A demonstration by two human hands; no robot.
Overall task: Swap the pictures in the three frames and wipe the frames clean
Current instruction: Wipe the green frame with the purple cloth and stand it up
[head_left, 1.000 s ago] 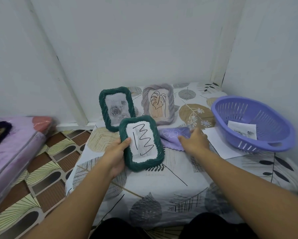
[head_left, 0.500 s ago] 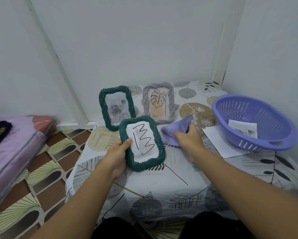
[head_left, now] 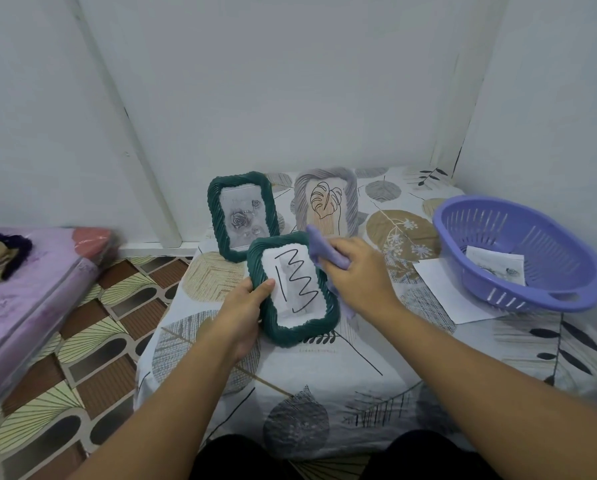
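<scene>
My left hand (head_left: 243, 311) grips the left edge of a green frame (head_left: 304, 332) that shows a black squiggle drawing, tilted up above the table. My right hand (head_left: 354, 273) holds a lilac cloth (head_left: 319, 245) bunched against the frame's upper right edge. Behind stand a second green frame (head_left: 215, 216) with a grey rose picture and a grey frame (head_left: 350, 202) with a leaf line drawing, both upright.
A purple slotted basket (head_left: 546, 289) with a loose picture (head_left: 496, 266) inside sits at the right on the leaf-patterned tablecloth (head_left: 324, 379). A white sheet (head_left: 446, 292) lies partly under the basket. A pink mattress (head_left: 23, 296) lies on the floor at left. White walls enclose the table's back and right.
My right hand picked the lilac cloth up off the table and carried it left and up to the held frame's right edge. My left hand kept the frame steady.
</scene>
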